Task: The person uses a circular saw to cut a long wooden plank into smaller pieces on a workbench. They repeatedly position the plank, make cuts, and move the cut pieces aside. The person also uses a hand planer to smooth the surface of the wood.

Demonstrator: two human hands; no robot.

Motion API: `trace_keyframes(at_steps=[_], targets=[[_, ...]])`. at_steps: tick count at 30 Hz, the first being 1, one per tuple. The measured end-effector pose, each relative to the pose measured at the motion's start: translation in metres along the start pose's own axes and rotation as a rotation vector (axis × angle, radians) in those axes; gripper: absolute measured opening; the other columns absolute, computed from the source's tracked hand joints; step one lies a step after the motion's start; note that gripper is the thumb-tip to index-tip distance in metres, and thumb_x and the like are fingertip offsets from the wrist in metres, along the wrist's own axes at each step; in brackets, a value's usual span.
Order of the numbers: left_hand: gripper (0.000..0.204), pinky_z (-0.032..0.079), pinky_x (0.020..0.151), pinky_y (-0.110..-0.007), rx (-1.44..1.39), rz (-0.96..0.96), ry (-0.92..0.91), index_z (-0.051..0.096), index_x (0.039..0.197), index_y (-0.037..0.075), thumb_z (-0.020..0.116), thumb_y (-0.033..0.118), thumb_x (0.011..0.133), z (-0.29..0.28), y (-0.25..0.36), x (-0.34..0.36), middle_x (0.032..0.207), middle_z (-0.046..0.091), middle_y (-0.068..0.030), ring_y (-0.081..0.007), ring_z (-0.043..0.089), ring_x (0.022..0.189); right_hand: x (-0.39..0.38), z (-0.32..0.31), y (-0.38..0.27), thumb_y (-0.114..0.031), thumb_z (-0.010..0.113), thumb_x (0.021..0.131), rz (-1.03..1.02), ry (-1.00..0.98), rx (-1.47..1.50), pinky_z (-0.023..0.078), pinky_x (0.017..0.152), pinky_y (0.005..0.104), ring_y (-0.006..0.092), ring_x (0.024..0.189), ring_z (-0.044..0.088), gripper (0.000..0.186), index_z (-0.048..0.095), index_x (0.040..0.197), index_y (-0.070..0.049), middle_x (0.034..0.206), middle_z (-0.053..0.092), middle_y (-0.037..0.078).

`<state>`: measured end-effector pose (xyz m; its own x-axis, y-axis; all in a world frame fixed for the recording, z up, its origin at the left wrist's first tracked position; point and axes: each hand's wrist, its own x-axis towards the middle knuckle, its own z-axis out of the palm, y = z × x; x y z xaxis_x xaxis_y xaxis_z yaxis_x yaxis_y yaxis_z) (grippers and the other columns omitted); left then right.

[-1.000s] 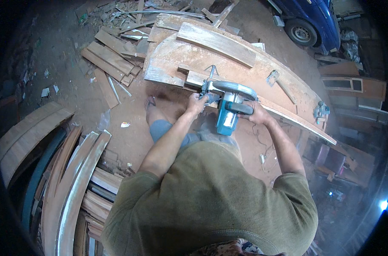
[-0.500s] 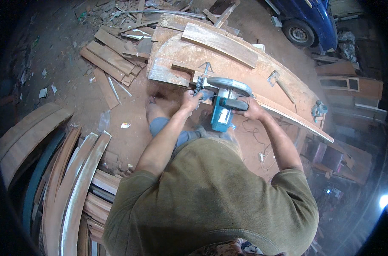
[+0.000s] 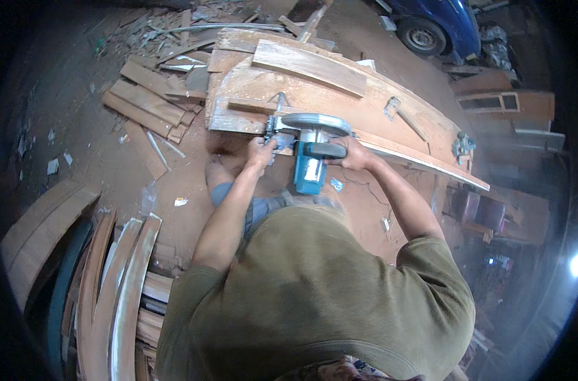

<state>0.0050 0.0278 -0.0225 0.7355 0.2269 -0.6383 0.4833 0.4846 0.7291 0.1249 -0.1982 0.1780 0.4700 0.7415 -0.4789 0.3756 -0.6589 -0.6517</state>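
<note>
A teal circular saw (image 3: 310,171) with a silver blade guard stands at the near edge of a wooden work surface (image 3: 289,92). My right hand (image 3: 353,154) is wrapped round its black rear handle. At the front of the saw, my left hand (image 3: 262,152) is closed on the metal base or guide, though its exact hold is hard to see. Beneath the saw, a long narrow board (image 3: 422,164) runs along the near edge. A short wooden strip (image 3: 247,106) lies just left of the saw. The blade is hidden.
On the work surface lie a loose plank (image 3: 311,68), a wooden-handled tool (image 3: 413,126) and a teal power tool (image 3: 463,148). Stacked boards (image 3: 143,101) lie left on the floor, curved wood pieces (image 3: 130,279) nearer me. A cord (image 3: 374,193) trails near my legs. A blue vehicle (image 3: 460,25) stands far right.
The whole view has shifted, placing most things further left in the picture. Both hands keep their hold on the saw, which sits slightly further left along the work surface.
</note>
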Motion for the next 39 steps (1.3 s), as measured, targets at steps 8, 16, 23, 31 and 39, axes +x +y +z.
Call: trace_keyframes(at_steps=[8,16,23,31,39], targets=[[0.023,0.042,0.044,-0.03,0.104,0.01,0.032,0.064,0.093,0.001,0.074,0.022,0.089,-0.02,0.016,-0.001,0.072,0.063,-0.0031,-0.0108,0.055,0.053,0.013,0.01,-0.007,-0.021,0.083,0.08,-0.014,0.0,0.076,0.05,0.078,0.0407,0.0238,0.085,0.065,0.029,0.066,0.095,-0.003,0.089,0.07,0.012],[0.026,0.044,0.044,-0.029,0.072,-0.018,0.025,0.063,0.098,0.001,0.074,0.023,0.09,-0.044,0.027,-0.002,0.076,0.065,-0.0054,-0.0118,0.057,0.054,0.029,0.016,-0.027,-0.019,0.083,0.079,0.0,-0.02,0.023,0.05,0.08,0.0419,0.0272,0.088,0.067,0.028,0.065,0.095,-0.004,0.092,0.07,0.013],[0.027,0.046,0.045,-0.029,0.1,-0.035,0.049,0.064,0.097,0.001,0.076,0.023,0.088,-0.074,0.04,0.005,0.077,0.066,-0.0057,-0.0119,0.058,0.055,0.053,0.028,-0.044,-0.02,0.083,0.078,-0.059,0.032,0.067,0.052,0.085,0.0439,0.0327,0.095,0.069,0.033,0.068,0.104,-0.006,0.099,0.071,0.015],[0.026,0.045,0.048,-0.028,0.089,-0.091,0.078,0.063,0.1,0.002,0.073,0.024,0.09,-0.163,0.064,0.011,0.08,0.066,-0.0034,-0.0099,0.057,0.058,0.118,0.053,-0.102,-0.031,0.081,0.082,-0.13,0.002,0.012,0.053,0.084,0.0447,0.0345,0.096,0.069,0.04,0.068,0.111,-0.006,0.1,0.072,0.019],[0.031,0.051,0.065,-0.025,0.042,-0.068,0.039,0.06,0.112,0.004,0.07,0.028,0.096,-0.241,0.137,-0.075,0.094,0.067,-0.0029,-0.0089,0.062,0.076,0.115,0.067,-0.193,-0.022,0.08,0.078,-0.179,0.059,-0.035,0.051,0.089,0.0511,0.042,0.103,0.065,0.047,0.067,0.12,-0.008,0.109,0.07,0.02]])
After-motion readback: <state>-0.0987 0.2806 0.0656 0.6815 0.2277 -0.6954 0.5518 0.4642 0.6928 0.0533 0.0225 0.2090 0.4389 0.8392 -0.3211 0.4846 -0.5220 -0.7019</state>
